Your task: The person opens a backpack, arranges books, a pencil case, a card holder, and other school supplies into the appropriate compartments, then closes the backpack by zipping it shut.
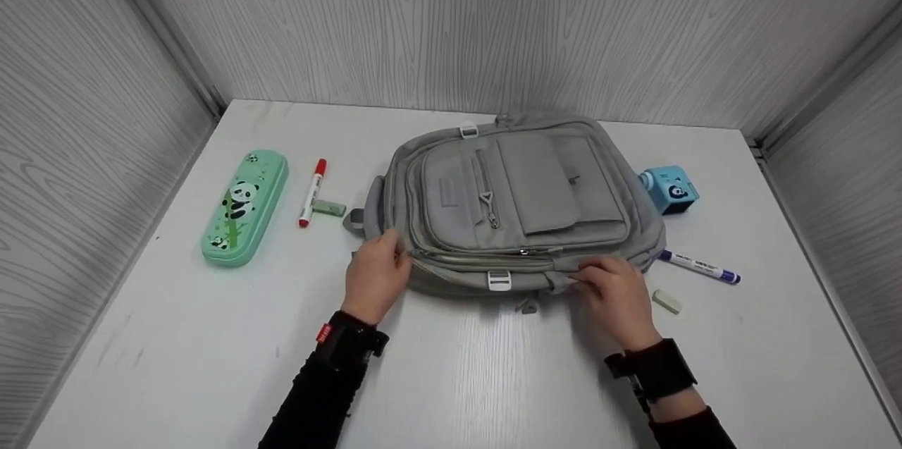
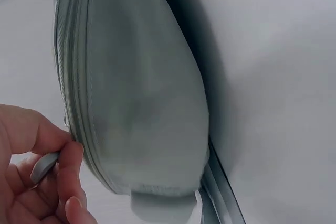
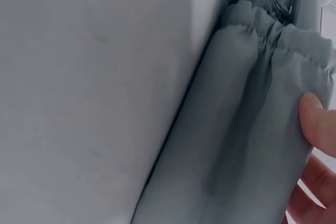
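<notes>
A grey backpack (image 1: 451, 202) lies on its back on the white table, its front pockets facing up. At its lower left edge my left hand (image 1: 378, 273) pinches a grey zipper pull (image 2: 44, 167), which shows between the thumb and fingers in the left wrist view. The backpack's zipper track (image 2: 79, 93) curves past these fingertips. My right hand (image 1: 620, 301) grips the gathered side pocket (image 3: 268, 103) near the lower right edge, with the thumb lying on its fabric. A second zipper pull (image 1: 528, 306) hangs at the near side between the hands.
To the left lie a green panda pencil case (image 1: 245, 209), a red marker (image 1: 312, 193) and a small green block (image 1: 329, 208). On the right are a blue panda-print cube (image 1: 673, 189), a blue marker (image 1: 701, 267) and a pale green block (image 1: 666, 302). Wood-grain panels (image 1: 451, 26) surround the table.
</notes>
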A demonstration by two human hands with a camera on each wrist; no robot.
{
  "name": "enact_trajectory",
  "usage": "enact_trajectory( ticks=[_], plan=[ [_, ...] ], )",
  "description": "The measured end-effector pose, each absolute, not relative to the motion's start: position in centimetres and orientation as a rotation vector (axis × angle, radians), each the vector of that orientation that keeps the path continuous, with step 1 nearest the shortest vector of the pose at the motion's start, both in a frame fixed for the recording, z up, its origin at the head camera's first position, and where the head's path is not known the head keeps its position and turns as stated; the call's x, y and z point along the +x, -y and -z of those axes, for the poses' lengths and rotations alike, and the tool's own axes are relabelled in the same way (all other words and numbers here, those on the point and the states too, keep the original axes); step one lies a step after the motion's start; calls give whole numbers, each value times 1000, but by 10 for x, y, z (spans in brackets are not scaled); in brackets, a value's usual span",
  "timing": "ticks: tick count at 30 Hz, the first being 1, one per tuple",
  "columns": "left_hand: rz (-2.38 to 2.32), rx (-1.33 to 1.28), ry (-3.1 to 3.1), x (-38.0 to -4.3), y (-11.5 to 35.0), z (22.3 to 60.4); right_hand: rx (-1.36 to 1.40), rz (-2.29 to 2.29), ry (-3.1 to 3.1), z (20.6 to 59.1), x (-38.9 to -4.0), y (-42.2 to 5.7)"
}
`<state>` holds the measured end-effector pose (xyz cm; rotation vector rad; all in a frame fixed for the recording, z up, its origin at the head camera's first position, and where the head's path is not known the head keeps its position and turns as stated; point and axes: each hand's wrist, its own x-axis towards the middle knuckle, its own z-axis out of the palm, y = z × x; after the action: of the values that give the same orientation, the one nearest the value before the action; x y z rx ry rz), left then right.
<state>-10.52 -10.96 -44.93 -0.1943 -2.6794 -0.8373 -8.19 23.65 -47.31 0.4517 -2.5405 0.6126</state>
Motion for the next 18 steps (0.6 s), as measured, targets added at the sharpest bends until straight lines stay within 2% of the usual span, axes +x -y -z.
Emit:
enact_trajectory(
  ticks=[6, 12, 18],
  plan=[
    [880, -211, 2695, -96, 114, 449, 458, -617, 2540, 469, -85, -246],
    [962, -380, 2704, -79, 103, 443, 373, -628, 2493, 466, -89, -256],
    [1039, -558, 2636, -66, 85, 435, 513, -630, 2330, 458, -75, -213]
  ],
)
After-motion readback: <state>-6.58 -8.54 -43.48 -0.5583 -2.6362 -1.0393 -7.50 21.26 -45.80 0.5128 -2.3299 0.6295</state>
